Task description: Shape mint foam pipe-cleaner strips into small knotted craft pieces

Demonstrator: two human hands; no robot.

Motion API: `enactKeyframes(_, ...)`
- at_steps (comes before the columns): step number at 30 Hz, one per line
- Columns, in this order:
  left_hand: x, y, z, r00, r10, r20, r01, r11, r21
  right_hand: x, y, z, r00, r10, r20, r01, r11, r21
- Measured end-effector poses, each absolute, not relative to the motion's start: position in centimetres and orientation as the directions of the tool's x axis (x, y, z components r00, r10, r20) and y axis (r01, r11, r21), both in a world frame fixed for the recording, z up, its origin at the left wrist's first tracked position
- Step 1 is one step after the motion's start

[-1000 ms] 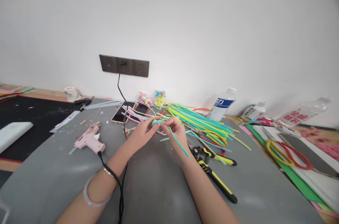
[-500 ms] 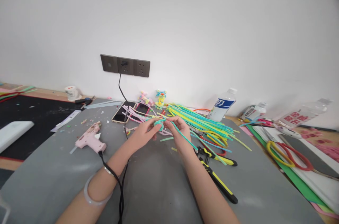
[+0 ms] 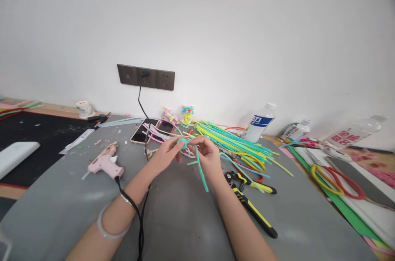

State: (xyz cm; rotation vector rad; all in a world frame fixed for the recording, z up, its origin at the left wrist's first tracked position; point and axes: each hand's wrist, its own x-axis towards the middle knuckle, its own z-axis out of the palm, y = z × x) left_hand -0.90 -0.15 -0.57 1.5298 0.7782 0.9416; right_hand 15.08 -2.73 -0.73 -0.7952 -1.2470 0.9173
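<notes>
Head view: left hand [image 3: 168, 153] and right hand [image 3: 206, 154] pinch a coiled green pipe cleaner [image 3: 202, 174] above the grey table [image 3: 182, 220]; a blue bottle label [image 3: 261, 121] shows "力"; red lettering [image 3: 341, 138] farther right blurs.

Bare left forearm [image 3: 142, 181] and bare right forearm [image 3: 236, 213] extend forward, converging. Bare left hand [image 3: 166, 155]: thumb and fingers pinched. Bare right hand [image 3: 209, 157]: fingers curled, pinching, near the left.
</notes>
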Motion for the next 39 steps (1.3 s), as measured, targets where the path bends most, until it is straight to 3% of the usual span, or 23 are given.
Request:
enactKeyframes(7, -0.86, -0.18, -0.46, 0.449, 0.884, 0.132, -0.01, -0.143, 0.99, 15.1, -2.93, -0.45, -0.006, 0.908, 0.42, -0.056, 0.419, -0.906)
enactKeyframes(16, -1.07, -0.46, -0.71, 0.495, 0.833, 0.248, 0.194, -0.384, 0.903, 14.95, -2.5, -0.66, -0.012, 0.967, 0.255, -0.144, 0.251, -0.957)
enactKeyframes(39, -1.2, -0.97, -0.06, 0.487, 0.85, 0.202, 0.324, -0.39, 0.862, 15.65, -2.58, -0.43, -0.064, 0.995, 0.075, -0.107, 0.068, -0.992)
